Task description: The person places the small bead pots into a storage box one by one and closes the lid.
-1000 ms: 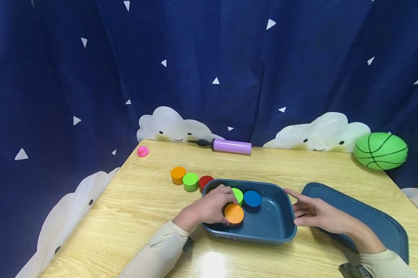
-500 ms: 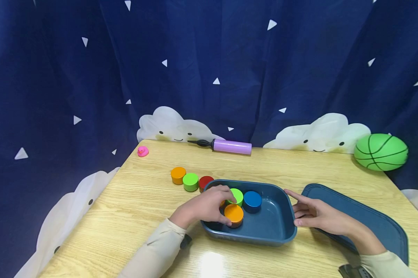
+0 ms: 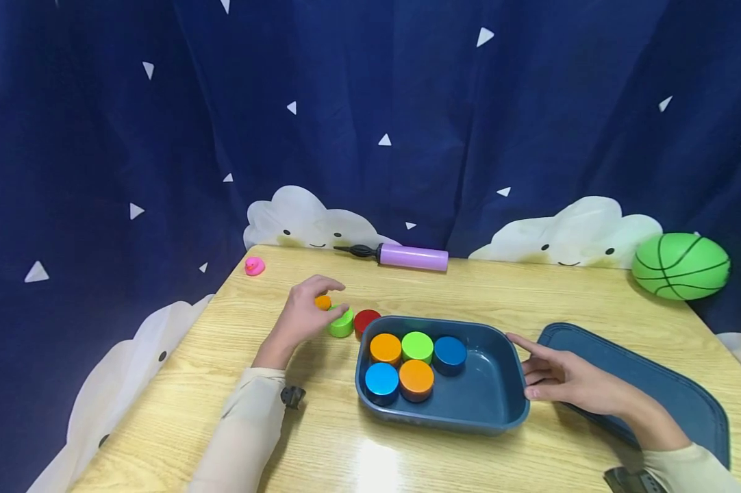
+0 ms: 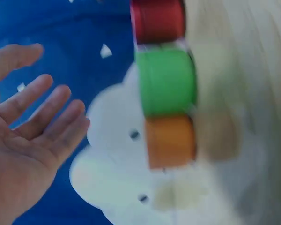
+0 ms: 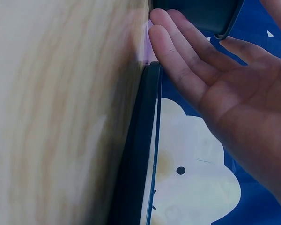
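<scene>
My left hand (image 3: 303, 313) hovers above the table beside an orange round block (image 3: 323, 302) and a green round block (image 3: 341, 322), thumb and fingers spread. In the left wrist view its palm (image 4: 30, 136) holds nothing; the orange block (image 4: 171, 142), green block (image 4: 166, 82) and red block (image 4: 158, 21) stand in a row, apart from it. A dark blue box (image 3: 518, 411) contains a light blue block (image 3: 381, 382), two orange blocks (image 3: 416, 380), a green block (image 3: 417, 347) and a blue block (image 3: 450, 354). The extended fingers of my right hand (image 3: 568, 378) touch the box's right end.
A dark blue lid (image 3: 679, 404) lies right of the box, partly under my right forearm. Toward the back are a purple hand pump (image 3: 413, 257), a pink rubber duck (image 3: 255, 266) and a green ball (image 3: 681, 267). A blue curtain (image 3: 370, 103) hangs behind the table.
My left hand has let go of the orange block inside the box and moved left and back to the blocks on the table. My right hand stays at the box's end.
</scene>
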A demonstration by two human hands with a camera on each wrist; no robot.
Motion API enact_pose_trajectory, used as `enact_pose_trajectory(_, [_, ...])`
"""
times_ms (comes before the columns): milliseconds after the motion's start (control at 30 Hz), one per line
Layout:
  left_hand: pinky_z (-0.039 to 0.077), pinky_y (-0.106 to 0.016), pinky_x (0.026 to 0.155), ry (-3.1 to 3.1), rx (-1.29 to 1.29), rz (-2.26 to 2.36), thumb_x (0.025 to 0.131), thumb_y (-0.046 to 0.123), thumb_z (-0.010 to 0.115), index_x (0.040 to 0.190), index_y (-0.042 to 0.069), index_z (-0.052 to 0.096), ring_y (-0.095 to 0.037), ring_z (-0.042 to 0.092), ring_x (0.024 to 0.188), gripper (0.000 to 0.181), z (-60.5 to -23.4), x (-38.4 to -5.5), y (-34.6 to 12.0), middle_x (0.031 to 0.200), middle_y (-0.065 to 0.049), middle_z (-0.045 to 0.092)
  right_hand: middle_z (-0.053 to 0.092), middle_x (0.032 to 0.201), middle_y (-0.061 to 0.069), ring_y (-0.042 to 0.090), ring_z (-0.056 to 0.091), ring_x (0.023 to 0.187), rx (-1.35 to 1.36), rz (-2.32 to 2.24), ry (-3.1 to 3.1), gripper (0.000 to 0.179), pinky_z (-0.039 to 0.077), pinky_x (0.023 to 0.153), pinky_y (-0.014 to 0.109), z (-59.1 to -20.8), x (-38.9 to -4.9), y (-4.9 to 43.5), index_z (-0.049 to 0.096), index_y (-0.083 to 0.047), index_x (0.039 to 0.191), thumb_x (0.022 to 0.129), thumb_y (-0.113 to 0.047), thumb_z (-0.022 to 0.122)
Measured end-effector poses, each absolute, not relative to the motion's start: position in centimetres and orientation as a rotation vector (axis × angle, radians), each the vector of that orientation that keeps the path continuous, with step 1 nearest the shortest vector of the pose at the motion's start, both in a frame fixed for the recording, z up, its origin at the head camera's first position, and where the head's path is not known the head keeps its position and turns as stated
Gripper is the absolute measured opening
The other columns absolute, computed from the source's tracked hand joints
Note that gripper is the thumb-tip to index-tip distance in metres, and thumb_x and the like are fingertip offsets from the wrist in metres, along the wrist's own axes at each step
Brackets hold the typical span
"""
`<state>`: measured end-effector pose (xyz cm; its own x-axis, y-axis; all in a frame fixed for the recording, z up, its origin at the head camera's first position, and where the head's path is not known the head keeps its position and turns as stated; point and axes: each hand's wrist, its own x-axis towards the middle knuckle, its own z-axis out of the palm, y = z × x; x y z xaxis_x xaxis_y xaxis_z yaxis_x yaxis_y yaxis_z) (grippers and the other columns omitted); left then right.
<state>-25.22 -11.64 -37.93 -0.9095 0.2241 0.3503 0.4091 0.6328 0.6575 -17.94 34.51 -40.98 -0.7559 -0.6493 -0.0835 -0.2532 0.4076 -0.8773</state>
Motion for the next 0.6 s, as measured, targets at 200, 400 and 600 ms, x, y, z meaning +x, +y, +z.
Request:
enact_pose_trajectory(200, [0.046,-0.053,0.107,-2.758,-0.256,-1.117,0.081,0.005,0.079,0.129,0.001,0.065,-0.041,0.058,0.123,0.050,-39.5,-26.6,-14.0,0.132,-0.022,0.063,0.056,0.128,0.031,0.010,0.067,0.107,-0.765,-1.293,2.263,0.081,0.057,0.087,0.023,-41.0,-17.8,34.5,0.010,-0.003,0.161,0.100,-0.013,0.062])
enact_pose_trajectory(400, [0.044,-0.053,0.109,-2.850,-0.148,-1.082,0.078,0.007,0.081,0.137,0.000,0.059,-0.043,0.055,0.127,0.064,-40.6,-27.5,-14.7,0.140,-0.025,0.057,0.056,0.128,0.031,0.010,0.067,0.107,-0.755,-1.288,2.272,0.081,0.056,0.087,0.022,-41.0,-17.9,34.4,0.011,-0.004,0.161,0.100,-0.013,0.063])
enact_pose_trajectory(600, [0.042,-0.052,0.111,-2.899,-0.116,-1.084,0.083,0.009,0.079,0.144,0.000,0.052,-0.041,0.056,0.127,0.067,-40.9,-27.6,-14.7,0.147,-0.025,0.052,0.057,0.129,0.031,0.011,0.067,0.107,-0.768,-1.289,2.267,0.081,0.057,0.088,0.022,-41.1,-18.1,34.5,0.011,-0.004,0.162,0.100,-0.012,0.062])
